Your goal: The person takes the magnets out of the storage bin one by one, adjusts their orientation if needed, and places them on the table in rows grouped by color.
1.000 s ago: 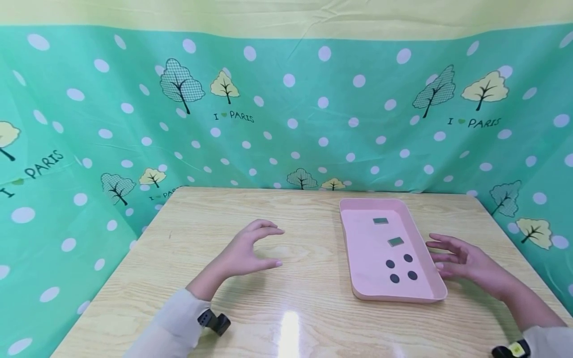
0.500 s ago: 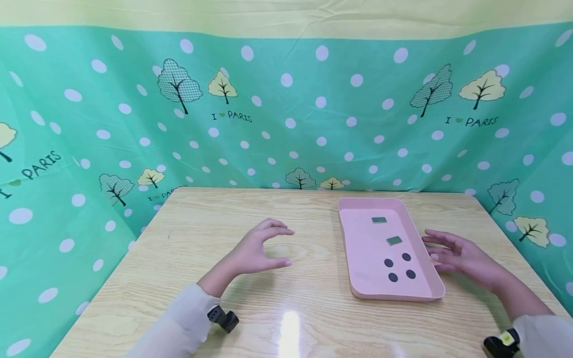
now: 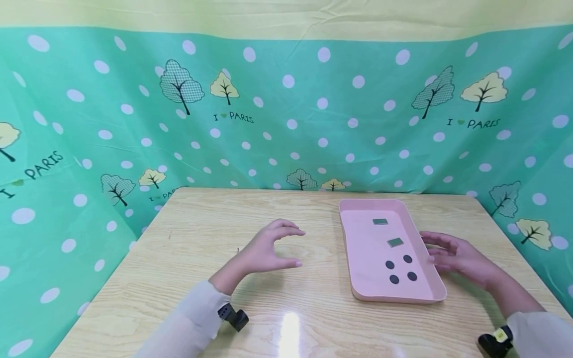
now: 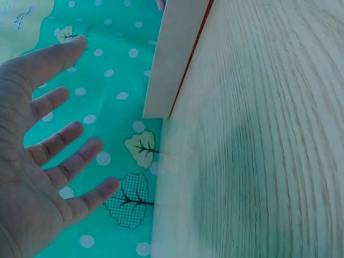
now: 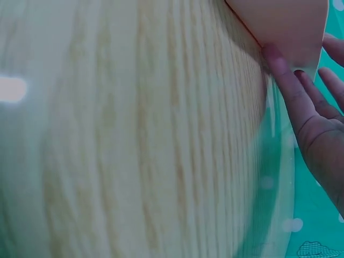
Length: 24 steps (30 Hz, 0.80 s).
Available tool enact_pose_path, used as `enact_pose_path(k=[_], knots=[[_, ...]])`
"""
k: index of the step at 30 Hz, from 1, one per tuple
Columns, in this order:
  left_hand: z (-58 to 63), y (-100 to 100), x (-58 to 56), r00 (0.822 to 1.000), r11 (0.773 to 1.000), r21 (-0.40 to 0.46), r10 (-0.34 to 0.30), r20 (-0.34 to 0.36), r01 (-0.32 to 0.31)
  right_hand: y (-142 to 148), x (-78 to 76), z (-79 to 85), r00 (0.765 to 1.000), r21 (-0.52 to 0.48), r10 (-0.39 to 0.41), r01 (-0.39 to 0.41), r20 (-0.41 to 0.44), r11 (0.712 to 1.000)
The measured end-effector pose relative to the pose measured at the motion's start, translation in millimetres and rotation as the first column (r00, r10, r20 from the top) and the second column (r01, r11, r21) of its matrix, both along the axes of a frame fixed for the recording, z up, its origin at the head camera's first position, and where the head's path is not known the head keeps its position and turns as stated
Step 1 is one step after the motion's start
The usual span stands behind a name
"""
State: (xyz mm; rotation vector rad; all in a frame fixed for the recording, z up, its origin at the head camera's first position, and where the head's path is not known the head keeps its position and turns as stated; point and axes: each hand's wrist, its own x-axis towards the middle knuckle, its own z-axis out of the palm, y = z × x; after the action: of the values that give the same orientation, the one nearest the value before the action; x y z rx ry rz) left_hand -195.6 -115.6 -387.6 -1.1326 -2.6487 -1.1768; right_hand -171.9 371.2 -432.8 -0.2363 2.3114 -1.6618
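Observation:
A pink rectangular tray (image 3: 364, 263) sits on the right half of the table. Inside it lie two small green rectangular pieces (image 3: 380, 222) and several black discs (image 3: 390, 265), grouped toward the near right corner. My right hand (image 3: 463, 258) is at the tray's right wall, fingers loosely bent, with its fingertips against the outside; the right wrist view shows the thumb at the tray wall (image 5: 293, 27). Left of the tray, my left hand (image 3: 266, 250) hovers over the table, thumb and fingers spread apart and holding nothing. In the left wrist view the tray's side (image 4: 174, 64) stands beyond that hand (image 4: 27, 172).
The wood-grain table (image 3: 201, 219) reaches back to a green dotted curtain (image 3: 268, 114) printed with trees, which also hangs along both sides. Black wrist cameras (image 3: 234, 316) sit at both sleeves. Light reflects off the table's near part.
My left hand has moved right, nearer to the tray. The right hand has shifted slightly left, up against the tray's right wall. The tray and its contents stay in place.

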Motion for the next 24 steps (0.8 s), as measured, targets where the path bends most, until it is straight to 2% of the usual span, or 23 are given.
enact_pose_path(k=[8, 24], knots=[[1.5, 9.4, -3.2, 0.999, 0.998, 0.058, -0.035, 0.042, 0.033, 3.0, -0.6, -1.7, 0.999, -0.043, 0.008, -0.006, 0.035, 0.999], [6.5, 26.6, -9.8, 0.996, 0.993, 0.1, -0.065, 0.057, 0.06, 3.4, -0.1, -2.2, 0.997, -0.101, 0.037, -0.03, 0.066, 0.994]])
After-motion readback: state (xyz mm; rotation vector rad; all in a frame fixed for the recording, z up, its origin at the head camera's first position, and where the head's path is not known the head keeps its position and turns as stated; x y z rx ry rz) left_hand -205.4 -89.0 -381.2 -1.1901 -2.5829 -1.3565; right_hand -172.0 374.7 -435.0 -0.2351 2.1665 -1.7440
